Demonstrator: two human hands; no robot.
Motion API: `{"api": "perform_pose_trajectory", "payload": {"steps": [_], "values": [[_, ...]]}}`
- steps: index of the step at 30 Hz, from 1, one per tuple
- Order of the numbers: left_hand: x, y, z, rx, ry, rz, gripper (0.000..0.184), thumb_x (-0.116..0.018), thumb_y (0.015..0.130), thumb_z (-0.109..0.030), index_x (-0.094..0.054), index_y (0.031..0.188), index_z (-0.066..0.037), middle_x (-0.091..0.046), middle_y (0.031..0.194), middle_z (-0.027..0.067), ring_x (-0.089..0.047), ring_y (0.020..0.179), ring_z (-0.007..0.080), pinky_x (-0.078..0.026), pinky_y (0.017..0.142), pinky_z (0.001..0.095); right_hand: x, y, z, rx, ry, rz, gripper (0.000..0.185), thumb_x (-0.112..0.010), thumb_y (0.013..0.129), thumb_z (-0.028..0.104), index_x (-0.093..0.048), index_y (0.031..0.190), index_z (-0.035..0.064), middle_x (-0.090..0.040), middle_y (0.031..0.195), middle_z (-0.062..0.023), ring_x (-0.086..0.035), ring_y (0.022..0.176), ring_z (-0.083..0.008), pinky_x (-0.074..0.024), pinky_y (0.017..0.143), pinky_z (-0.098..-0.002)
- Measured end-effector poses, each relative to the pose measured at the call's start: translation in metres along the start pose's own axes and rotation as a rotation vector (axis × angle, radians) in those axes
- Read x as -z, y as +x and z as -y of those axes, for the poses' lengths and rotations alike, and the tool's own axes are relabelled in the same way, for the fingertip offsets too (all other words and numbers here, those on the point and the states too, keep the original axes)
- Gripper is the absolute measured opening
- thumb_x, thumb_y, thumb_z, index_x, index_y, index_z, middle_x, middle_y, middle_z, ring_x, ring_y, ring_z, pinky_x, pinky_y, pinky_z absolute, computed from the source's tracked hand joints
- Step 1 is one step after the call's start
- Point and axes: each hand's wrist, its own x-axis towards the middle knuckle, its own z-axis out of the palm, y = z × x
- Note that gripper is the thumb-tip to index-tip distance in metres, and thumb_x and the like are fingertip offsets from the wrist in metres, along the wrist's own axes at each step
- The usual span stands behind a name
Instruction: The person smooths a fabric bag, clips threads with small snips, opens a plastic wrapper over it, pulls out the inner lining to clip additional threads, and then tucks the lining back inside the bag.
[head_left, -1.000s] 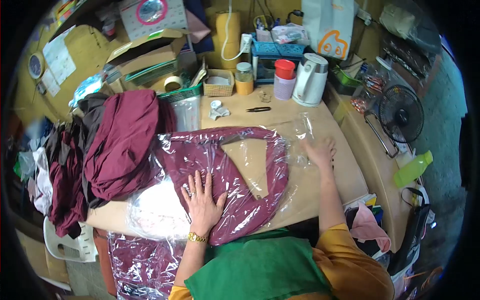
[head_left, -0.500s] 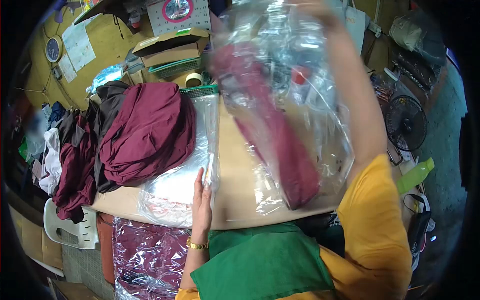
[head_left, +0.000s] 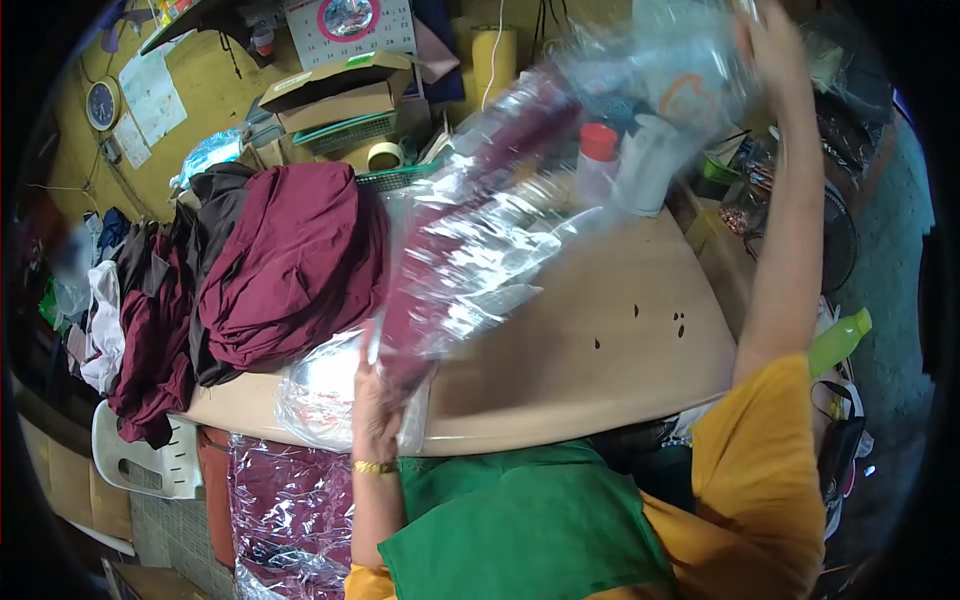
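A clear plastic bag (head_left: pixel 500 265) with a folded maroon garment (head_left: pixel 435 290) inside stretches slantwise between my two hands, blurred by motion. My right hand (head_left: pixel 775 60), raised at the upper right, grips the bag's upper end. Low on the left, my left hand (head_left: pixel 378 405) is closed at the bag's lower end, its fingertips partly covered by the plastic. Beneath that hand lies a stack of flat clear plastic bags (head_left: pixel 320 405). A large pile of maroon cloth (head_left: pixel 285 260) sits just left of it.
More dark and maroon garments (head_left: pixel 150 330) hang at the table's left edge. A red-capped container (head_left: pixel 597 160) and a white bottle (head_left: pixel 645 165) stand toward the back of the tan table (head_left: pixel 600 370). Behind are a cardboard box (head_left: pixel 340 95) and tape roll (head_left: pixel 384 156). A bagged maroon bundle (head_left: pixel 290 510) lies below.
My right hand has moved right, pulling the bag's upper end with it. The bag's lower end has swung left to my left hand, which was flat on the stack and now closes on it.
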Motion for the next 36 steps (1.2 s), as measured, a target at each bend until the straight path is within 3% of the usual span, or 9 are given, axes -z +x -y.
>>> {"api": "perform_pose_trajectory", "payload": {"steps": [3, 6, 10, 14, 17, 18, 21, 28, 36], "values": [[-0.032, -0.029, -0.049, -0.328, 0.78, -0.188, 0.083, -0.076, 0.081, 0.0, -0.03, 0.149, -0.008, -0.058, 0.119, 0.0194, -0.062, 0.101, 0.0221, -0.054, 0.09, 0.0348, -0.011, -0.156, -0.099, -0.411, -0.396, 0.4, 0.033, -0.046, 0.1, 0.027, -0.056, 0.114, -0.0014, -0.064, 0.109, -0.0256, -0.063, 0.101, -0.039, -0.0472, 0.087, -0.0476], [0.021, -0.039, -0.042, -0.494, 1.933, -0.308, 0.082, -0.077, 0.074, 0.0, -0.036, 0.145, -0.003, -0.052, 0.119, 0.0244, -0.058, 0.098, 0.0345, -0.048, 0.087, 0.043, -0.021, -0.334, -0.091, -0.583, -0.131, 0.708, 0.025, -0.047, 0.098, 0.019, -0.053, 0.114, 0.0013, -0.059, 0.114, -0.0272, -0.056, 0.113, -0.0407, -0.0435, 0.094, -0.046], [-0.029, -0.004, -0.057, -0.56, 1.72, -0.065, 0.026, -0.068, 0.077, 0.001, -0.062, 0.102, -0.001, -0.06, 0.095, 0.0197, -0.058, 0.088, 0.0388, -0.046, 0.078, 0.0459, -0.03, -0.408, -0.081, -0.688, -0.113, 0.716, 0.022, -0.055, 0.093, 0.016, -0.055, 0.112, 0.0052, -0.066, 0.105, -0.0197, -0.063, 0.099, -0.0423, -0.0478, 0.084, -0.0488], [-0.086, 0.077, -0.009, -0.437, 2.004, 0.405, 0.021, -0.059, 0.073, 0.002, -0.067, 0.089, -0.007, -0.063, 0.096, 0.0142, -0.062, 0.09, 0.0356, -0.051, 0.078, 0.0448, -0.029, -0.408, -0.077, -0.721, -0.168, 0.679, 0.019, -0.056, 0.094, 0.018, -0.056, 0.111, 0.0088, -0.069, 0.1, -0.0159, -0.064, 0.095, -0.0411, -0.047, 0.084, -0.0503], [-0.059, 0.167, 0.047, -0.459, 2.245, 0.178, 0.029, -0.062, 0.082, -0.015, -0.065, 0.111, -0.011, -0.062, 0.114, 0.0127, -0.056, 0.115, 0.0336, -0.038, 0.101, 0.055, -0.025, -0.41, -0.078, -0.696, -0.235, 0.656, 0.017, -0.056, 0.095, 0.019, -0.056, 0.109, 0.0092, -0.069, 0.095, -0.0155, -0.065, 0.092, -0.0401, -0.0473, 0.082, -0.0506], [-0.044, 0.177, 0.059, -0.688, 2.196, 0.114, 0.051, -0.059, 0.088, -0.03, -0.052, 0.136, -0.014, -0.049, 0.14, 0.0159, -0.038, 0.136, 0.0368, -0.024, 0.11, 0.0626, -0.024, -0.411, -0.08, -0.691, -0.293, 0.634, 0.016, -0.056, 0.095, 0.02, -0.057, 0.107, 0.009, -0.069, 0.093, -0.0161, -0.065, 0.09, -0.0397, -0.0477, 0.08, -0.0508], [-0.036, 0.176, 0.088, -0.404, 2.311, 0.064, 0.075, -0.044, 0.091, -0.059, -0.032, 0.153, -0.02, -0.024, 0.16, 0.0122, -0.013, 0.149, 0.0402, -0.004, 0.112, 0.0714, -0.01, -0.42, -0.105, -0.75, -0.333, 0.545, 0.013, -0.055, 0.095, 0.02, -0.058, 0.102, 0.0089, -0.068, 0.087, -0.0184, -0.066, 0.085, -0.0403, -0.0481, 0.073, -0.0512], [-0.067, 0.174, 0.068, -0.288, 2.384, -0.081, 0.091, -0.044, 0.084, -0.077, -0.032, 0.153, -0.02, -0.019, 0.161, 0.0182, -0.01, 0.148, 0.0433, -0.005, 0.112, 0.0711, -0.005, -0.413, -0.109, -0.722, -0.372, 0.647, 0.013, -0.055, 0.095, 0.019, -0.059, 0.098, 0.0076, -0.067, 0.084, -0.0204, -0.064, 0.081, -0.0426, -0.0479, 0.069, -0.051], [-0.047, 0.177, 0.074, -0.343, 2.226, -0.037, 0.081, -0.041, 0.092, -0.066, -0.028, 0.154, -0.016, -0.015, 0.161, 0.0199, -0.008, 0.149, 0.0427, -0.004, 0.113, 0.068, -0.004, -0.412, -0.108, -0.756, -0.367, 0.535, 0.015, -0.054, 0.096, 0.021, -0.057, 0.102, 0.0085, -0.066, 0.089, -0.0212, -0.064, 0.086, -0.0423, -0.0479, 0.073, -0.051]]}}
